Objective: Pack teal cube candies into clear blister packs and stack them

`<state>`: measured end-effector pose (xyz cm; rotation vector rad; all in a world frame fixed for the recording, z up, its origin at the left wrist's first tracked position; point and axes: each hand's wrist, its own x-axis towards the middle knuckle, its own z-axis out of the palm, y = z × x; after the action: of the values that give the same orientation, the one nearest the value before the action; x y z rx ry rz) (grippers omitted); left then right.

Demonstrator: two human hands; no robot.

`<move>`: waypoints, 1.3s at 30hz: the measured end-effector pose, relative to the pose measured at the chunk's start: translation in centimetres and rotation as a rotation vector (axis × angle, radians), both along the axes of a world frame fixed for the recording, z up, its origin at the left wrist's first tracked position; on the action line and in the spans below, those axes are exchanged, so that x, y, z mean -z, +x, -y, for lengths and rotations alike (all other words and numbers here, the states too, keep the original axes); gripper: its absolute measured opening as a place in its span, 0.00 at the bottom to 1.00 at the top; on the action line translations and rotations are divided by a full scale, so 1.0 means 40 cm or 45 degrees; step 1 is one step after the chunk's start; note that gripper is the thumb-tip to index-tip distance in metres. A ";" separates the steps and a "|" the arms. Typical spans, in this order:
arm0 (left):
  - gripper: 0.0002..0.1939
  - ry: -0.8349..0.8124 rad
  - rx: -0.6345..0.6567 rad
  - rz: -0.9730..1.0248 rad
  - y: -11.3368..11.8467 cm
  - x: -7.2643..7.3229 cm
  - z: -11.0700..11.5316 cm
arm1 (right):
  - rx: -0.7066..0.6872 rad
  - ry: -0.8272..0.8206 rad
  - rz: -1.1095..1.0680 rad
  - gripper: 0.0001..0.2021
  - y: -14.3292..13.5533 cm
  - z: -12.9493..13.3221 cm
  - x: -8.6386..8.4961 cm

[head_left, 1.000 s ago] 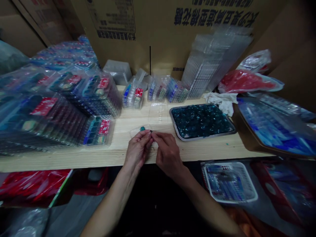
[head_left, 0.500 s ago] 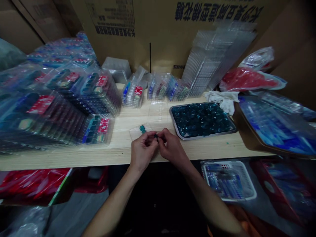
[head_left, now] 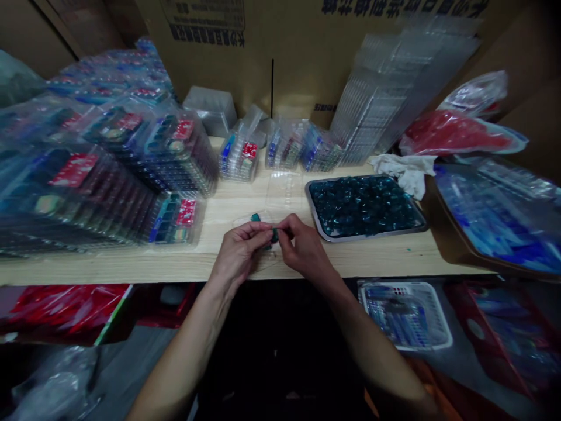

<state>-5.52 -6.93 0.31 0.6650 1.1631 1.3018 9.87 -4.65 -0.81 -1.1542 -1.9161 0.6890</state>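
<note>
My left hand is closed in a pinch on a small dark-green piece, low over the table. From the other side, the thumb and forefinger of my right hand close at the same piece, their tips touching or nearly touching it. What exactly the piece is stays too small to make out. Just beyond my left fingers, another green piece lies on a thin clear sheet, partly hidden. To the right of my right hand stands a metal tray filled with glossy dark-green pieces.
Tall stacks of filled clear packs crowd the left side. Smaller packs and stacked empty clear trays line the back against a cardboard box. A white cloth and a box of blue packaging are right. A white basket sits below.
My hands have drawn slightly apart, the left one shifting left, and the dark-green piece shows more between them. The whole view has tilted a little.
</note>
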 end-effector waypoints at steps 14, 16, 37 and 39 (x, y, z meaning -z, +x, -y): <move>0.08 0.596 0.233 -1.167 -0.018 0.101 0.081 | -0.048 -0.138 0.080 0.18 0.007 0.100 0.094; 0.09 0.650 0.237 -1.171 -0.017 0.114 0.082 | -0.029 -0.130 0.091 0.18 0.006 0.095 0.094; 0.23 1.020 0.275 -1.514 -0.067 0.120 0.107 | -0.016 0.306 0.118 0.24 0.032 0.132 0.127; 0.17 0.986 0.225 -1.495 -0.087 0.082 0.068 | -0.047 0.386 0.225 0.25 0.050 0.131 0.136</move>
<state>-9.00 -9.66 -2.95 2.2473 1.3929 1.1682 11.87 -9.91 -6.27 -1.0164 -2.1074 0.3073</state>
